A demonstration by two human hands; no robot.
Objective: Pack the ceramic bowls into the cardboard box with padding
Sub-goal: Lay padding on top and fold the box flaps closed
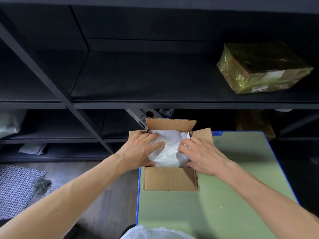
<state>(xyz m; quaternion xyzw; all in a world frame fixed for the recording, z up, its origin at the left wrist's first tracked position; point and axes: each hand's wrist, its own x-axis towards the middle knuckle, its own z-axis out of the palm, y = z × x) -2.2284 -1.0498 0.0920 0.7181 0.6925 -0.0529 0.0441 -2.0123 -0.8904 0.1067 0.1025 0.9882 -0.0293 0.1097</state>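
Note:
An open cardboard box (170, 180) sits at the far left corner of a green table (224, 195), its flaps folded outward. White crumpled padding (170, 150) fills the top of the box. My left hand (140, 149) lies flat on the padding's left side, fingers spread. My right hand (202, 156) presses on the padding's right side by the right flap. No ceramic bowl is visible; whatever lies under the padding is hidden.
A dark shelf unit (120, 104) stands right behind the table. A parcel wrapped in yellowish tape (262, 68) rests on its shelf at the right. Clear plastic wrap (155, 232) shows at the bottom edge. A mesh mat (15, 188) lies on the floor at left.

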